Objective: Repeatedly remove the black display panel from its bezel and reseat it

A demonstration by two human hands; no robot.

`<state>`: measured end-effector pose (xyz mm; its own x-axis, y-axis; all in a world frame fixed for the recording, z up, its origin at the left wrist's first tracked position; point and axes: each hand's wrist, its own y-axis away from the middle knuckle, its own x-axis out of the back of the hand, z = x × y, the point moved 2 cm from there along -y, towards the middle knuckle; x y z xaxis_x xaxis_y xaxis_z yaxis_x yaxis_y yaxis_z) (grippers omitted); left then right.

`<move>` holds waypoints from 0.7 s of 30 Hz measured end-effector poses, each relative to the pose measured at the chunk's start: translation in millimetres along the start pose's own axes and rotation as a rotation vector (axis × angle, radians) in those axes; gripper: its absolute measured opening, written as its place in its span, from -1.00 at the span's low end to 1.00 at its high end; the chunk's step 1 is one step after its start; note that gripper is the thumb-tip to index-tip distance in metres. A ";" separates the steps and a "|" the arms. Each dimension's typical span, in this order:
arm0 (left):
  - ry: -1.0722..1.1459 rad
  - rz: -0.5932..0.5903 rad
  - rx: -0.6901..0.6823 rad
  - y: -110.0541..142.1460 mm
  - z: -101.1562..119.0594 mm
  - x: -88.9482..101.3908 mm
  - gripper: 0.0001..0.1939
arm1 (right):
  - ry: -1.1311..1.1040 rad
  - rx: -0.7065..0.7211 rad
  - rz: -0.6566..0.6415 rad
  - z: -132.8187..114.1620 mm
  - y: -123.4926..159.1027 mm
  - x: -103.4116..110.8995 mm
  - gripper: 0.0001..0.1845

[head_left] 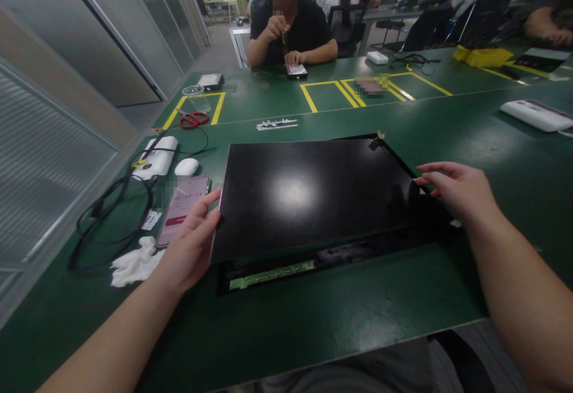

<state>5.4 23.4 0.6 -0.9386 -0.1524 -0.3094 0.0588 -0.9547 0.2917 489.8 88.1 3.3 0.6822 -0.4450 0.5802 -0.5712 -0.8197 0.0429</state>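
A glossy black display panel [313, 196] lies tilted over a black frame [358, 250], its left side raised. Along the near edge of the frame a green circuit board strip [273, 275] shows. My left hand [192, 238] is closed on the panel's left edge, thumb and fingers pinching it. At the panel's right edge is my right hand [463, 190], its thumb and fingertips closed at the edge; the exact contact is partly hidden. A small pale tab [380, 135] sticks up at the frame's far right corner.
Left of the panel lie a phone [185, 211], crumpled white tissue [136, 262], a white mouse-like object [187, 167], a white power bank [156, 157], black cable [107, 214] and red scissors [194, 120]. Opposite sits a person [290, 29] handling a hard drive [296, 71].
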 end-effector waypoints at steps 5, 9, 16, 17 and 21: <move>-0.005 0.034 0.011 2.6 3.0 -6.7 0.05 | 0.023 0.004 -0.009 0.0 0.4 0.4 -0.68; -0.007 0.056 0.012 3.9 4.3 -11.4 0.07 | 0.040 -0.005 0.000 -3.1 2.8 0.0 -0.70; -0.017 0.045 0.001 1.6 1.1 -5.7 0.00 | 0.056 -0.012 0.001 -2.7 1.9 -1.0 -0.70; -0.020 0.043 0.000 1.0 0.7 -4.4 -0.03 | 0.057 -0.013 0.002 -2.8 2.0 -0.9 -0.70; -0.043 0.046 0.013 -0.1 0.4 -2.1 -0.26 | 0.054 -0.005 0.000 -4.7 3.5 -0.2 -0.69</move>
<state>7.2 23.9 1.5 -0.9487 -0.1849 -0.2563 0.0985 -0.9436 0.3162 485.5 87.0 7.1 0.6568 -0.4248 0.6230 -0.5735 -0.8179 0.0469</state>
